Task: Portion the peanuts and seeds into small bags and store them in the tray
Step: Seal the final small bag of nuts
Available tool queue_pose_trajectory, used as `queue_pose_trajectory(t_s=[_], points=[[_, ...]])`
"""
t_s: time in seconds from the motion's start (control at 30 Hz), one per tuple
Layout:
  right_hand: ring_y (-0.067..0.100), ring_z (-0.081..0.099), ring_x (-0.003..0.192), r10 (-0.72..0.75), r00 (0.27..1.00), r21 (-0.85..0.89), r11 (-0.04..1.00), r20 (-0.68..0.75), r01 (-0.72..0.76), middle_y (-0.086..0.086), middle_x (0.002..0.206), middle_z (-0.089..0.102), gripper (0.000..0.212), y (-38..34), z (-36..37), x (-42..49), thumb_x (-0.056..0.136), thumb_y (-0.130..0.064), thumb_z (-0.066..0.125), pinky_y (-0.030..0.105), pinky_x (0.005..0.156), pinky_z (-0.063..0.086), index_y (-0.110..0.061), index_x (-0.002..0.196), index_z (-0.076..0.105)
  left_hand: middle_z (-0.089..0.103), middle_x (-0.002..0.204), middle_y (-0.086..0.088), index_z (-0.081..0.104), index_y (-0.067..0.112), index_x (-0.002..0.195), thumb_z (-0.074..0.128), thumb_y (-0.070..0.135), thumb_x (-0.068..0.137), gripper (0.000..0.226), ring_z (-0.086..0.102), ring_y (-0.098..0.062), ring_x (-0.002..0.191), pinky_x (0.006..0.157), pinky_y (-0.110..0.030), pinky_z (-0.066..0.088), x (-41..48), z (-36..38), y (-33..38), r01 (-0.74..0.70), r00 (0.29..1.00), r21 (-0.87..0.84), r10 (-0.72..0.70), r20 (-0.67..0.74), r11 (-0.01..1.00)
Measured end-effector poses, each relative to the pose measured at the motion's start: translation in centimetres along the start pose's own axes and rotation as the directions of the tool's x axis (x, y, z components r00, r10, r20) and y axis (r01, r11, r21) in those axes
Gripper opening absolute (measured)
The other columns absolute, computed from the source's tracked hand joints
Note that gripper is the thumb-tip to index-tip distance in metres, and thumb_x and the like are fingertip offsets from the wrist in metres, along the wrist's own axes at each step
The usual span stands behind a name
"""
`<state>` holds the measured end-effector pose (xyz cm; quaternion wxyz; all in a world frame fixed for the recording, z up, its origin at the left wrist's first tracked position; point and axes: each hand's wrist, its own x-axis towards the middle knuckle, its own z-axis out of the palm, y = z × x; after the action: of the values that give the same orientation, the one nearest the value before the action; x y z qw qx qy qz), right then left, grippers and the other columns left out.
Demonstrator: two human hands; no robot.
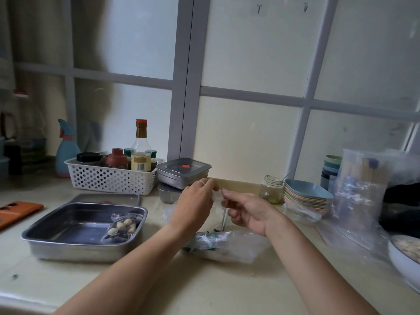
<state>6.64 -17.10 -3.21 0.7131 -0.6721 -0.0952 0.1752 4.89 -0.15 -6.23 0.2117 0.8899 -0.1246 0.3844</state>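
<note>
While left hand (196, 206) and right hand (246, 212) each pinch the small clear plastic bag (217, 196) above the beige bench (34, 280), right of the rectangular steel tray (75, 252), it looks light, flimsy; grip the rim.

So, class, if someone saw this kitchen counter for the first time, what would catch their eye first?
Most likely the two hands meeting in the middle of the view, the left hand and right hand both pinching a small clear bag. Next comes the steel tray at the left, with one filled bag of peanuts and seeds lying against its right side.
</note>
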Motion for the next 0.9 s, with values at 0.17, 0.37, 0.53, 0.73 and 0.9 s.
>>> queue_pose_trajectory(t_s=[0.17, 0.37, 0.53, 0.73, 0.9], points=[[0.009, 0.043, 0.051, 0.080, 0.994, -0.019, 0.997, 0.075, -0.079, 0.004, 0.084, 0.068, 0.028, 0.1, -0.5, -0.1, 0.087, -0.034, 0.079, 0.019, 0.045, 0.034, -0.012, 0.104, 0.073, 0.059, 0.096, 0.000, 0.059, 0.018, 0.108, 0.063, -0.004, 0.079, 0.036, 0.056, -0.024, 0.082, 0.065, -0.030, 0.030, 0.1, -0.1, -0.1, -0.050, 0.998, 0.024, 0.051, -0.042, 0.998], [0.006, 0.043, 0.047, -0.075, 0.997, 0.028, 0.997, 0.016, 0.075, 0.001, 0.081, 0.066, 0.010, 0.2, -0.6, 0.2, 0.089, -0.018, 0.078, 0.016, 0.044, 0.034, -0.016, 0.097, 0.073, 0.061, 0.108, -0.002, 0.059, 0.017, 0.119, 0.062, 0.002, 0.087, 0.035, 0.058, -0.026, 0.097, 0.074, -0.032, 0.032, -0.1, -0.1, 0.0, -0.018, 1.000, 0.048, 0.018, -0.004, 0.999], [0.009, 0.041, 0.048, -0.204, 0.975, -0.201, 0.962, -0.082, 0.185, 0.000, 0.083, 0.072, 0.017, 0.8, 0.1, 0.3, 0.090, -0.028, 0.079, 0.018, 0.049, 0.040, -0.016, 0.100, 0.074, 0.049, 0.123, 0.005, 0.046, 0.024, 0.135, 0.047, 0.069, 0.076, 0.075, 0.046, -0.017, 0.121, 0.103, -0.037, 0.032, -0.4, 0.5, -0.8, -0.069, 0.964, 0.116, 0.037, 0.262, 0.991], [0.014, 0.045, 0.047, -0.409, 0.909, -0.522, 0.758, 0.085, 0.390, -0.004, 0.086, 0.072, 0.032, -0.1, 0.3, -0.9, 0.104, -0.047, 0.055, 0.024, 0.051, 0.040, -0.024, 0.099, 0.076, 0.059, 0.097, 0.008, 0.048, 0.018, 0.105, 0.043, 0.074, 0.084, 0.059, 0.056, -0.018, 0.095, 0.083, -0.040, 0.044, -0.3, 0.3, -1.4, -0.027, 0.972, -0.081, 0.045, 0.231, 0.996], [0.017, 0.060, 0.054, -0.380, 0.903, -0.537, 0.728, 0.200, 0.425, -0.002, 0.069, 0.069, 0.040, -0.2, 0.5, -1.7, 0.105, -0.052, 0.046, 0.026, 0.059, 0.049, -0.024, 0.109, 0.074, 0.053, 0.075, 0.001, 0.045, 0.008, 0.093, 0.058, 0.042, 0.101, 0.037, 0.044, -0.018, 0.068, 0.059, -0.032, 0.032, -0.3, -0.2, -1.7, 0.015, 0.969, -0.264, 0.051, 0.243, 0.964]])
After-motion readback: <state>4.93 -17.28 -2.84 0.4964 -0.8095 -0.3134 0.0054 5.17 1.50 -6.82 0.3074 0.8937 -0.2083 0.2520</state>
